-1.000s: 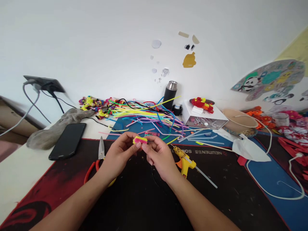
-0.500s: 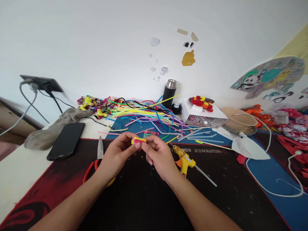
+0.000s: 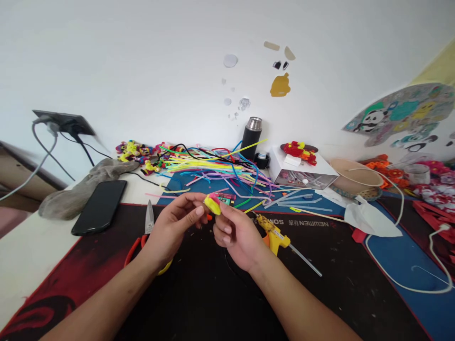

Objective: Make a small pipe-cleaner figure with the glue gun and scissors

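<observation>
Pinched between the thumb and fingers of my right hand (image 3: pixel 238 232) is a small fuzzy yellow and pink pipe-cleaner piece (image 3: pixel 212 205). It is tilted, with its yellow side towards me. My left hand (image 3: pixel 177 222) is close on its left, thumb and index finger apart, fingertips near or against the piece's edge; contact is hard to make out. Orange-handled scissors (image 3: pixel 149 219) lie beside my left wrist, partly hidden by it. A yellow hot glue gun (image 3: pixel 275 237) with a clear glue stick rests to the right of my right hand.
Behind my hands lies a heap of coloured pipe cleaners (image 3: pixel 213 166). A black flask (image 3: pixel 251 139) and a white box (image 3: pixel 302 168) stand by the wall. A phone (image 3: pixel 99 207) is on the left, a white cable (image 3: pixel 398 284) on the right, over the dark mat (image 3: pixel 341 265).
Both hands held the piece before; now my right hand holds it, turned so more yellow shows. My left thumb has come away from it. The view has shifted slightly.
</observation>
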